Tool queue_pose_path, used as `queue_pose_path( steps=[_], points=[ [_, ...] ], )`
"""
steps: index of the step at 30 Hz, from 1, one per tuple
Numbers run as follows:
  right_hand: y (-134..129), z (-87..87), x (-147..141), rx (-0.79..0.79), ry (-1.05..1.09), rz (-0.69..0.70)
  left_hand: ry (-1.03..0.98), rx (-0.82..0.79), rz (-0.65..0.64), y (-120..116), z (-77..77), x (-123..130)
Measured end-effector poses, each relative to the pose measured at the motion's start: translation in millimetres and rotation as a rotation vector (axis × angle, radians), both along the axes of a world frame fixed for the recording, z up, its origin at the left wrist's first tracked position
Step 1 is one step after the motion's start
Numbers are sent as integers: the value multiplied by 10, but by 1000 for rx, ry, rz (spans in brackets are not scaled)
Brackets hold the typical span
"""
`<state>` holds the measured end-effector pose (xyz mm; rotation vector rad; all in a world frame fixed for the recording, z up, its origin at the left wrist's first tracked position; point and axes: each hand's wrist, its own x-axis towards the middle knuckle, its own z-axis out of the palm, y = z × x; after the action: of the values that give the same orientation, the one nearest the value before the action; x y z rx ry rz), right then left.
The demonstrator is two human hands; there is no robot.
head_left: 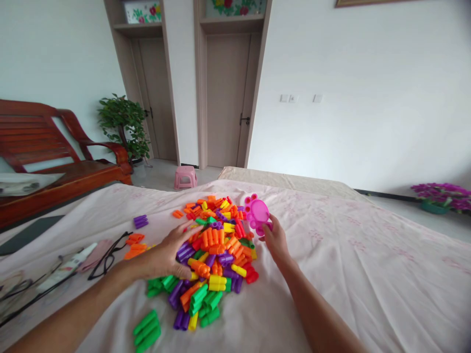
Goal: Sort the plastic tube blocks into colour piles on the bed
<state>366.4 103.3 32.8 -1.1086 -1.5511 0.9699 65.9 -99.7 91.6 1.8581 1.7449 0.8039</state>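
Note:
A heap of plastic tube-shaped building pieces [213, 238] in orange, purple, green, yellow and red lies on the pale cloth [309, 289]. My left hand [171, 252] rests over the heap's left side, fingers spread, with nothing visibly gripped. At the heap's right edge, my right hand [274, 239] grips a pink paw-shaped plastic piece [259, 212] by its lower side, between thumb and fingers. The round face of the pink piece is turned toward me. Apart from the heap, a green piece [147, 331] lies in front and a purple piece [140, 221] lies at the back left.
Black-framed glasses [106, 260], a white tube [68, 267] and cables lie left of the heap. Beyond the cloth stand a pink stool [186, 177], a wooden bench [62, 152] and a potted plant [123, 125]. Purple flowers [439, 193] stand at the far right.

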Motion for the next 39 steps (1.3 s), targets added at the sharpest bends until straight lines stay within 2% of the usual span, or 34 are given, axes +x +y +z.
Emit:
queue_pose_path(
  steps=[3,5,7,9,13,18,21,24,28,33,37,39],
  points=[
    [68,-39,116,-65,-25,-49,242,-22,-64,-362,-302,1],
    [77,-70,134,-104,-65,-22,369,60,-39,-516,-474,69],
    [53,-92,108,-117,-105,28,461,179,8,-569,-581,173],
    [4,-103,63,-104,-136,59,517,267,55,-529,-621,274],
    [-114,-119,2,-103,-106,82,556,366,97,-280,-613,358],
    [-196,-144,-32,-86,-34,96,541,432,82,49,-589,311],
    [-237,-145,-87,-58,-20,111,485,460,136,198,-542,291],
    [-285,-142,-163,-26,-16,115,373,489,212,343,-476,287],
    [-348,-141,-242,4,-20,114,217,518,218,562,-413,277],
    [-417,-108,-267,79,-68,123,15,537,381,797,-323,252],
    [-479,-58,-276,212,-162,130,-273,372,460,821,-189,257],
    [-510,-37,-284,259,-207,144,-384,311,433,799,-138,245]
  ],
)
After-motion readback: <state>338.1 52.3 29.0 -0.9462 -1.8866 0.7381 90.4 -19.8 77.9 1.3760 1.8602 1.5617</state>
